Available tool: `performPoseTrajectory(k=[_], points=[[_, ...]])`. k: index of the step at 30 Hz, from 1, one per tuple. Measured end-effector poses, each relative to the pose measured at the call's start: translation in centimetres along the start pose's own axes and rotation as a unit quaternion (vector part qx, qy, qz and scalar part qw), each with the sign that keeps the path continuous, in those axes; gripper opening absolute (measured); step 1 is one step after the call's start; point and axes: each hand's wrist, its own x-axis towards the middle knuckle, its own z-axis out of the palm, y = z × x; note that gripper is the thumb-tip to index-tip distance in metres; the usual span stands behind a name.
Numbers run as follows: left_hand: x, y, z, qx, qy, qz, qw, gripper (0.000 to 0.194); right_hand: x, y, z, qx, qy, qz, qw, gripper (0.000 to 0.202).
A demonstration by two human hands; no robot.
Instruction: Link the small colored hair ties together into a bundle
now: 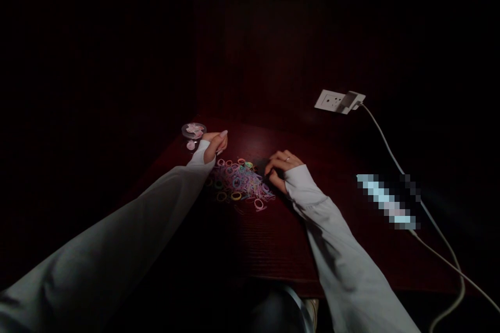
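A loose pile of small hair ties in pink, purple, yellow and green lies on the dark red table. My left hand is at the pile's far left edge, fingers curled in and thumb on top. Whatever it may hold is hidden. At the pile's right side is my right hand, its fingers bent downward and thumb close to them. Its fingertips are dark, and I cannot make out what is between them. Several larger ring-shaped ties lie around the pile's edge, one pink tie at the front.
Beyond my left hand stands a clear round container with pink-and-white pieces, a small pink piece beside it. A wall socket with a charger feeds a white cable down the right. A blurred-out bright object lies right on the table.
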Motion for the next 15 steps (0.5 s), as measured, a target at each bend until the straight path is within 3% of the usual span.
performPoseTrajectory(k=[2,5,8,15], points=[[-0.1,-0.2,0.0,-0.006,-0.030,-0.007,1.000,0.069,-0.3,0.7,-0.9,0.058,-0.007,0.006,0.998,0.016],[-0.4,-0.4,0.2,-0.034,-0.072,-0.030,0.996,0.068,-0.8,0.8,-1.5,0.118,-0.073,0.011,0.990,0.013],[-0.5,-0.4,0.7,-0.064,-0.081,-0.042,0.994,0.068,-1.0,0.6,-1.4,0.127,-0.125,0.004,0.984,0.015],[-0.6,-0.1,0.7,-0.065,-0.104,-0.030,0.992,0.067,-1.1,0.6,-0.2,0.116,-0.169,0.011,0.979,0.023]])
